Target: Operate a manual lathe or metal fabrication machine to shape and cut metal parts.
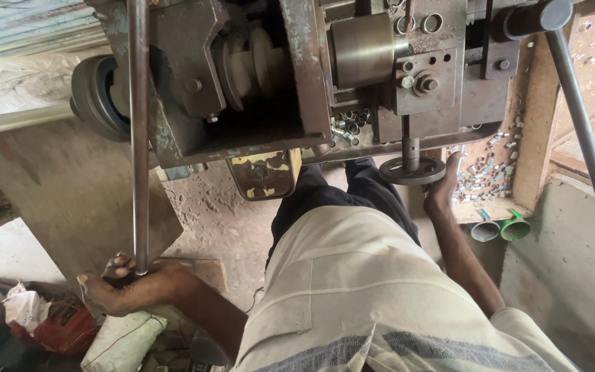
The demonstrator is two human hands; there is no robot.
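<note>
My left hand is closed around the lower end of a long steel rod that runs up across the front of a worn grey-green metal machine. My right hand reaches forward and rests against the rim of a small round handwheel on a short shaft under the machine. Its fingers point toward a wooden tray that holds several small shiny metal pieces. Whether the right hand grips the wheel or just touches it is unclear.
A long lever with a dark hub slants down at the right. A pulley wheel sits at the machine's left end. Green and grey cups stand below the tray. Sacks and a red bag lie at lower left on the dirt floor.
</note>
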